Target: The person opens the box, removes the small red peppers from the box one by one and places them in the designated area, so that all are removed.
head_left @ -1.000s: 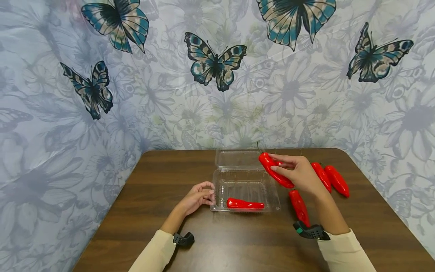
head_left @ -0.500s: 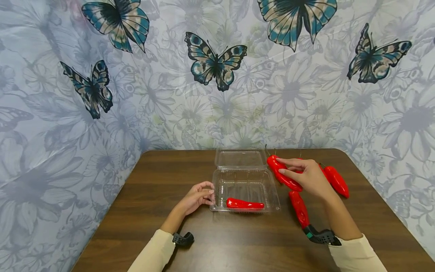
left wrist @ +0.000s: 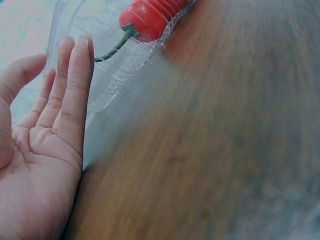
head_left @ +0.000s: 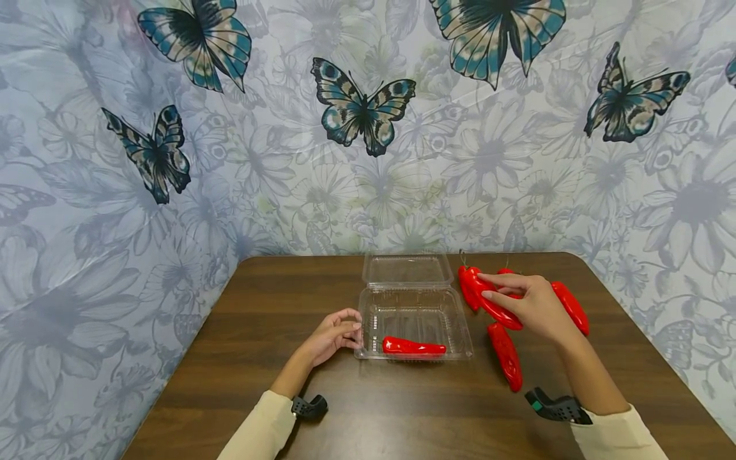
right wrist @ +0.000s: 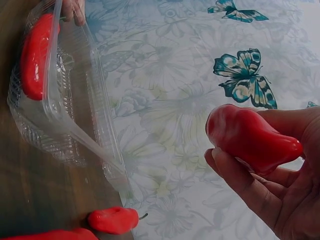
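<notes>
In the head view my left hand (head_left: 335,333) is at the left side of an opened clear plastic clamshell container (head_left: 368,353). In the left wrist view its fingers (left wrist: 75,100) extend fairly straight against the container's wall. One red chili pepper (head_left: 414,347) lies along the front inside the container, its green stem toward my left hand. My right hand (head_left: 531,303) pinches another red chili pepper (head_left: 497,311) between thumb and fingers, right of the container. The right wrist view shows that held pepper (right wrist: 250,140) from its end. Whether it touches the table cannot be told.
More red peppers lie on the wooden table (head_left: 276,294): one close to the container's right side (head_left: 468,291), one farther forward (head_left: 505,358), one at the far right (head_left: 570,308). Another pepper (head_left: 506,271) is partly behind my right hand. A butterfly-print backdrop (head_left: 259,160) rises behind.
My right hand has moved right and a little nearer with its pepper, away from the container. The pepper behind it shows more now. My left hand and the container stay put.
</notes>
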The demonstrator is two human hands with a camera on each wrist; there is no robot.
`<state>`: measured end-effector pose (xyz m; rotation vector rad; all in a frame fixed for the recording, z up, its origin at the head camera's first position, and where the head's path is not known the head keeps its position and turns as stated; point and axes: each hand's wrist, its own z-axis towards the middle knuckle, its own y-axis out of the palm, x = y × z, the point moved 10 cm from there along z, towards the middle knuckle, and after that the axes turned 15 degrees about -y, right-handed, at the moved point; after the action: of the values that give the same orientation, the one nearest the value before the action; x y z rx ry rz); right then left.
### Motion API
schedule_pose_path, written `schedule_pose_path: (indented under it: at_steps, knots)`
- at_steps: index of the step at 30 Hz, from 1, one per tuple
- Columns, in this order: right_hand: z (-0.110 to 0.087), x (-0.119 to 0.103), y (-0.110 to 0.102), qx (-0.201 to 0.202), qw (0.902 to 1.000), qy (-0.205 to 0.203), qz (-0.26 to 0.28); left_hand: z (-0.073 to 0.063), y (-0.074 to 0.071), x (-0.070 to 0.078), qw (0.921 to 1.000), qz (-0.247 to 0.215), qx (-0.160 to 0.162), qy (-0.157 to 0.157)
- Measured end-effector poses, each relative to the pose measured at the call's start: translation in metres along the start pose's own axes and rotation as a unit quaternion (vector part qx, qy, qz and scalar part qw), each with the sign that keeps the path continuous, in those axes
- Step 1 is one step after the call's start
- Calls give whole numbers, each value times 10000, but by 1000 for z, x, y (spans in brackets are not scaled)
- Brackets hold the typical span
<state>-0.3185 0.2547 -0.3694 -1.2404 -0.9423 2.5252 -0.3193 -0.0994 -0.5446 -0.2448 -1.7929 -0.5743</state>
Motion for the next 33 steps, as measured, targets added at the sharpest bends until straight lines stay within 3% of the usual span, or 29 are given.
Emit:
schedule_pose_path:
  at_steps: [7,14,33]
  knots:
    - [-9,1,-10,66,9997,-23,-220,0,1,1,9999,32,-89,94]
    - [-20,0,-19,177,9984,-19,-534,-1,2,1,10000,-36,-30,-11]
    - [-52,23,-28,-77,9978,421,-514,-1,3,1,9999,-115,-82,4]
